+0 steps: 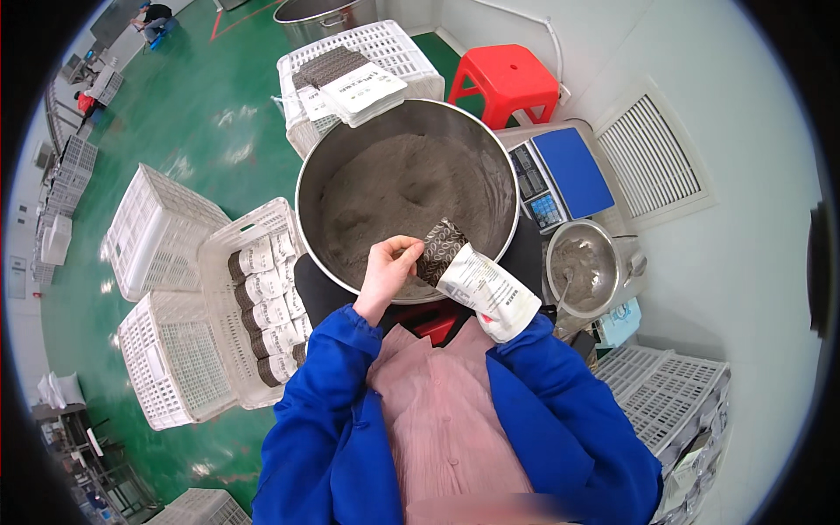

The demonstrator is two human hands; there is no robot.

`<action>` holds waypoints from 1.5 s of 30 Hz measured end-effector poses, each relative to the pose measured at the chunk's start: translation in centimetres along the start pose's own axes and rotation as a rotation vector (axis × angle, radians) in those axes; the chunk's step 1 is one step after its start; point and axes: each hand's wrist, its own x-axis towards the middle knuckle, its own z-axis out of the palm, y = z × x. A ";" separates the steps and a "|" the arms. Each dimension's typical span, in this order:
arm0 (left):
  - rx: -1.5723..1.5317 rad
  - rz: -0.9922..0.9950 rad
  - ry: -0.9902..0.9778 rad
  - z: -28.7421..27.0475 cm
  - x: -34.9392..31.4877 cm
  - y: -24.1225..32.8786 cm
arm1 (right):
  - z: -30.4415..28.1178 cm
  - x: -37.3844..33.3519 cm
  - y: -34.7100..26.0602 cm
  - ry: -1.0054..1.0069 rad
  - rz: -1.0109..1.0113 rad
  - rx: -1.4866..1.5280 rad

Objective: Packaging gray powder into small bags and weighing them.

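A white and dark-patterned pouch (492, 293) is held tilted over the near rim of a large steel tub (306, 223). My left hand (391, 269) pinches the dark end of the pouch between thumb and fingers. From the right, my blue sleeve (544, 350) reaches the white lower end of the pouch; the right hand itself is hidden behind it. Grey-brown powder (407, 179) fills much of the tub, with hollows in its surface. A stack of flat pouches (359, 87) lies at the tub's far rim, on an upturned white crate (394, 48).
Filled pouches lie in rows in a white crate (219, 254) at left, beside other crates (157, 232). Right of the tub are a blue-topped scale (573, 175), a steel bowl of powder (604, 302) and a red stool (505, 79). More crates (665, 394) stand lower right.
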 end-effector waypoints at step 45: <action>1.200 0.608 -0.035 -8.7 4.8 -7.5 | 3.1 20.5 -3.2 -0.065 -0.434 -1.835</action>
